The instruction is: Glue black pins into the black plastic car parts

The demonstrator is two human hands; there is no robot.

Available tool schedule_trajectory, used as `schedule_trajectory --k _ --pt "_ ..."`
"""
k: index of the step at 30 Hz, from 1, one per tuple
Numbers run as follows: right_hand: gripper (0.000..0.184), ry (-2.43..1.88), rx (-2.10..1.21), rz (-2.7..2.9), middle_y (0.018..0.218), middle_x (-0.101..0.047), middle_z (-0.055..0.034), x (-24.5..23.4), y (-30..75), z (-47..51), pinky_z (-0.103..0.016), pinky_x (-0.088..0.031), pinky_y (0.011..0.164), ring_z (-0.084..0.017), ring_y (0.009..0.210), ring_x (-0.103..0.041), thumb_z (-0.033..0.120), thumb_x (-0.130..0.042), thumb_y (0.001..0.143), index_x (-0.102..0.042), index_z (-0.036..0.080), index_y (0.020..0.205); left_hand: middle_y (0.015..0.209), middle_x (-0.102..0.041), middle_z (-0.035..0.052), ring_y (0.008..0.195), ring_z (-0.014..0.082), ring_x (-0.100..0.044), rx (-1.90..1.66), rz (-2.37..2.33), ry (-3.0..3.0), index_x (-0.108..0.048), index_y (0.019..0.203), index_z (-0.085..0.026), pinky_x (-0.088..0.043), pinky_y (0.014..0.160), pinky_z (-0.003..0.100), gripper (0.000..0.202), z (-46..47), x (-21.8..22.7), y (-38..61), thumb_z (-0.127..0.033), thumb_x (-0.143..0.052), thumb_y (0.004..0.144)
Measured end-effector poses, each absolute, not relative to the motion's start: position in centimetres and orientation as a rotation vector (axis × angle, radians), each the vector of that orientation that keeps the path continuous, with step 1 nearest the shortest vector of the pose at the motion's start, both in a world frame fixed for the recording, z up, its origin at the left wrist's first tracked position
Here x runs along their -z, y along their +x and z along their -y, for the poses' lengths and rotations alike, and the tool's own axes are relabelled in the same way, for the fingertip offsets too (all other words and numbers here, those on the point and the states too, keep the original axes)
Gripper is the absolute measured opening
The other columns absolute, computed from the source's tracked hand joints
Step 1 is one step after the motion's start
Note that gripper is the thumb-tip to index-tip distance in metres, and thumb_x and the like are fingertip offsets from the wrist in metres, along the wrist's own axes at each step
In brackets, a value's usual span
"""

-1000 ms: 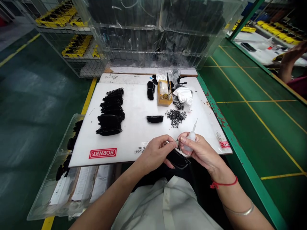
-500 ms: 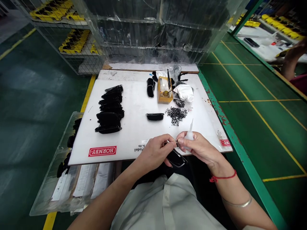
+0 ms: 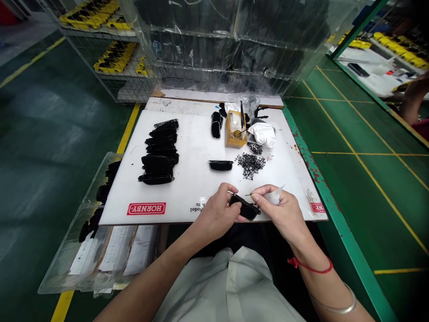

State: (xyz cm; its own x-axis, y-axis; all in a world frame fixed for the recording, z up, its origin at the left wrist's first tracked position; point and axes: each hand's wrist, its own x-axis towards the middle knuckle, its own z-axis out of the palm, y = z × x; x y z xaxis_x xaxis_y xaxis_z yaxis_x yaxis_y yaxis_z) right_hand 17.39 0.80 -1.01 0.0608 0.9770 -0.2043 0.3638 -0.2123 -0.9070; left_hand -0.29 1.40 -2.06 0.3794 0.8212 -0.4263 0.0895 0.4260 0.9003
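My left hand (image 3: 217,214) is closed around a glossy black plastic shell part (image 3: 246,208) at the near edge of the white board (image 3: 194,179). My right hand (image 3: 281,212) pinches a thin dark pin between thumb and forefinger, its tip just above the part. The same hand also keeps a small white squeeze bottle (image 3: 275,197) tucked in its fingers, nozzle pointing right. A loose pile of small black pins (image 3: 250,164) lies just beyond my hands, and one more black shell (image 3: 220,165) lies left of the pile.
A row of stacked black shells (image 3: 159,152) fills the board's left side. At the back stand a yellow box (image 3: 234,130), a white cloth (image 3: 264,133) and another black part (image 3: 216,124). A clear tray (image 3: 97,223) hangs off the left. Another person's arm (image 3: 414,96) shows far right.
My left hand has turned the black shell up onto the board's edge. My right hand has drawn apart from it with the pin, and the bottle has tipped from upright to lying sideways.
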Motion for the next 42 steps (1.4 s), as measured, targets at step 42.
schedule_trajectory --k 42 --pt "0.029 -1.59 -1.624 1.141 0.066 -0.061 0.0015 2.5 18.4 -0.1 -0.02 -0.044 0.055 -0.009 0.058 -0.052 0.042 -0.075 0.07 -0.068 0.018 0.084 0.077 -0.068 -0.001 0.048 0.0101 -0.064 -0.546 -1.007 1.056 -0.053 0.1 -0.021 -0.044 0.048 0.019 0.017 -1.0 1.2 0.3 -0.026 -0.048 0.085"
